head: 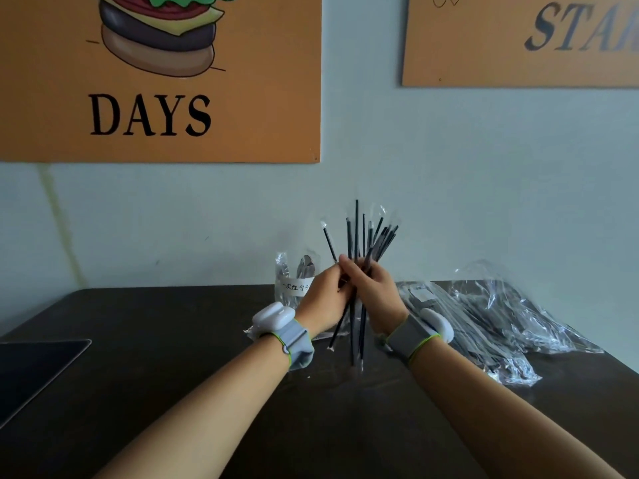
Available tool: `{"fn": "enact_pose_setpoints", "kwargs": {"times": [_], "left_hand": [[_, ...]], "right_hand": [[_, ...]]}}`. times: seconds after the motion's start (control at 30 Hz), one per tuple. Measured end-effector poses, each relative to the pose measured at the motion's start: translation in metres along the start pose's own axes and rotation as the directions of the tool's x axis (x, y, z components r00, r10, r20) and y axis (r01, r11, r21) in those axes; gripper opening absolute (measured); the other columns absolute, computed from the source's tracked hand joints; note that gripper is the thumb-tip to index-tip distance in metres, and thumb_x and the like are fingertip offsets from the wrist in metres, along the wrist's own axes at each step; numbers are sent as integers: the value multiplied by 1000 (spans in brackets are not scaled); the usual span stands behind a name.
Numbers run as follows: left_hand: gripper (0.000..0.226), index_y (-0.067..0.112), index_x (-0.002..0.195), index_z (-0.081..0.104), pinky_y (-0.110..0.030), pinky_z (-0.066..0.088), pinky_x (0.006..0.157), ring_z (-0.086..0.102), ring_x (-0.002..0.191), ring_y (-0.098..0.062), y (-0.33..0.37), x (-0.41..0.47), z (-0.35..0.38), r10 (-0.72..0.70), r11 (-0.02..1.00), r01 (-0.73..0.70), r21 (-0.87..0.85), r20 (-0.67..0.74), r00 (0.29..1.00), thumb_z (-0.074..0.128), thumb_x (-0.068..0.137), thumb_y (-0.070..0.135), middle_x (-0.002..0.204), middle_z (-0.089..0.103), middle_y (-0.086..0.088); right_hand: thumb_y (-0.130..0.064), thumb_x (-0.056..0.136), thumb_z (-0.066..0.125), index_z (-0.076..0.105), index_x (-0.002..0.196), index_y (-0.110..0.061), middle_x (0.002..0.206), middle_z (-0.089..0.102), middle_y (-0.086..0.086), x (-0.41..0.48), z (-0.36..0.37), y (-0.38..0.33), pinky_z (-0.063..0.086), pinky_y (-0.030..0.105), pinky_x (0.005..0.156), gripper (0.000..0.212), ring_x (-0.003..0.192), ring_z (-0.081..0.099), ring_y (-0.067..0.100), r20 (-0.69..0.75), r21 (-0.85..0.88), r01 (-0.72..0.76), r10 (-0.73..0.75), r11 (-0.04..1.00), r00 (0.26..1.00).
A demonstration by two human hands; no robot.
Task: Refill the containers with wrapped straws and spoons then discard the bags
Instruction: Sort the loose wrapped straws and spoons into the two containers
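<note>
A bundle of black wrapped straws (359,236) stands upright above the dark table (173,375), fanning out at the top. My right hand (371,292) is closed around the bundle's middle. My left hand (323,299) grips the same bundle from the left, touching my right hand. Behind my left hand a clear container (294,278) with a white label holds wrapped spoons. The straws' lower ends hang just above the tabletop.
Crumpled clear plastic bags (494,319) with more wrapped items lie on the table to the right, against the wall. A dark flat tablet-like slab (34,368) sits at the left table edge. Orange posters hang on the wall behind.
</note>
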State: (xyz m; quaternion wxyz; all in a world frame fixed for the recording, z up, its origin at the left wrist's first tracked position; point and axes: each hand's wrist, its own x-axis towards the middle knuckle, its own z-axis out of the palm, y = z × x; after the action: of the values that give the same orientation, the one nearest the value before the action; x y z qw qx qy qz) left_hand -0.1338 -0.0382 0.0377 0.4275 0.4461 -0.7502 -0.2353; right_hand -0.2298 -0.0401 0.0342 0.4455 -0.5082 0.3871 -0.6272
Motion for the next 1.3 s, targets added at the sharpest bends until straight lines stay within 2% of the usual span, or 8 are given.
{"fn": "enact_pose_setpoints", "kwargs": {"times": [0.27,0.4,0.5,0.63,0.77,0.9,1.13,1.3], "left_hand": [[55,9,135,41,2,43,63,53,78,-3,-19,-13,6,-50,997,58,-47,158,986,58,85,-6,103,54,0],[44,-2,128,47,-31,52,95,59,112,-28,-17,-9,9,-84,996,88,-4,256,963,60,87,2,123,59,-19],[30,4,114,58,-44,51,88,62,101,-32,-15,-2,14,-47,936,-48,349,260,965,52,92,23,109,67,-19],[28,11,73,58,-7,39,52,60,59,-4,-1,10,12,-26,964,-35,264,221,975,45,94,24,62,63,1],[28,22,69,52,-13,45,63,62,57,-6,27,36,-8,95,963,-126,240,138,986,43,95,25,55,62,8],[34,14,73,59,-30,50,66,61,52,-14,50,83,-35,188,953,-153,263,-114,976,45,96,35,60,68,2],[44,-7,95,66,-42,52,87,67,93,-37,51,137,-31,45,957,9,288,-182,982,49,94,34,97,71,-24],[41,-3,78,58,-40,47,81,61,95,-40,26,140,-4,-29,910,65,410,-93,995,51,93,35,100,67,-28]], "right_hand": [[-18,90,60,67,94,-11,89,70,9,-5,-3,23,56,32,84,11,83,68,15,22,-115,-48,51,992,998],[-31,91,56,63,63,-14,68,66,7,2,-2,11,52,40,77,33,73,63,23,12,-193,-53,57,980,998],[-37,92,52,47,49,-16,47,52,1,9,3,-5,49,39,67,49,53,55,19,3,-197,6,-5,980,1000],[-39,89,56,38,41,-23,34,35,-9,24,5,-31,35,27,46,54,32,35,9,-51,-78,11,-15,997,999],[-25,82,70,54,74,-16,62,57,-5,38,3,-72,48,21,61,20,58,56,8,-18,-51,176,-177,983,984],[-28,81,70,51,122,-6,120,61,9,65,-22,-107,44,30,97,50,109,58,17,-105,17,190,-187,982,977],[-14,94,50,56,101,-5,89,58,4,89,-52,-86,47,38,94,13,97,55,20,-203,-36,35,-42,999,978],[-12,94,48,57,111,-1,90,57,2,94,-58,-68,51,25,72,23,87,60,19,-199,-21,-4,0,1000,980]]}}
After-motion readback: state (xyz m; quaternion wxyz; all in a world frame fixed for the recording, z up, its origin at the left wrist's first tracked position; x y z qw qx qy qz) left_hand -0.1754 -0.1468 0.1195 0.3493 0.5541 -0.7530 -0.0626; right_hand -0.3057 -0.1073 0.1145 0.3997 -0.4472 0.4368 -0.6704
